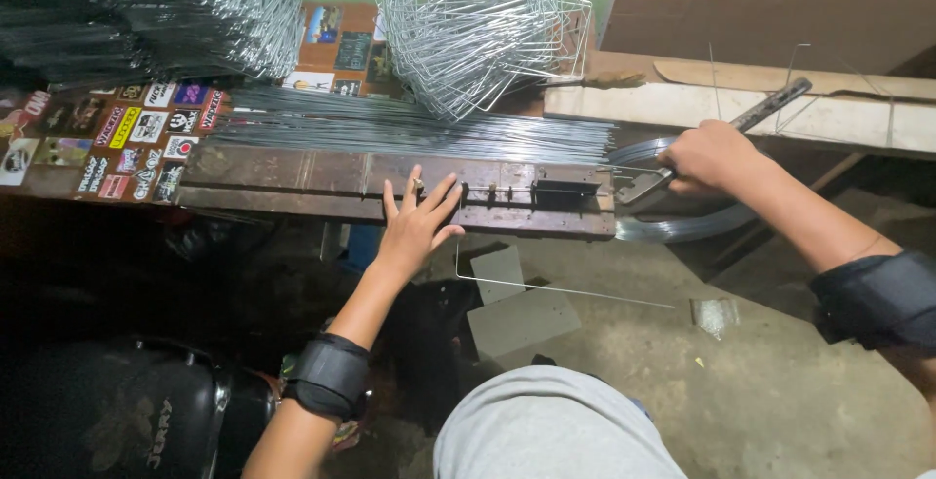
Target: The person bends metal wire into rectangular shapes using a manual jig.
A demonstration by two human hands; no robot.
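Wire [561,289] is hanging bent below the jig [390,187], long axis running left to right, just right of the left hand [417,221], which is lying open and flat on the jig. Right hand [707,155] is clenching the lever [770,107] at the jig's right end.

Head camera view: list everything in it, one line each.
Wooden bending jig: one, dark brown, along the bench edge.
Straight wire rods: many, silver, lying behind the jig.
Bent wire frames: a stack, silver, back centre.
Wire bundle: one heap, silver, back left.
Stickers: many, mixed colours, on the bench at left.
Lever handle: one, dark metal, right of the jig.
Bent wire: one, silver, hanging below the jig.
Left hand: flat on the jig.
Right hand: gripping the lever handle.
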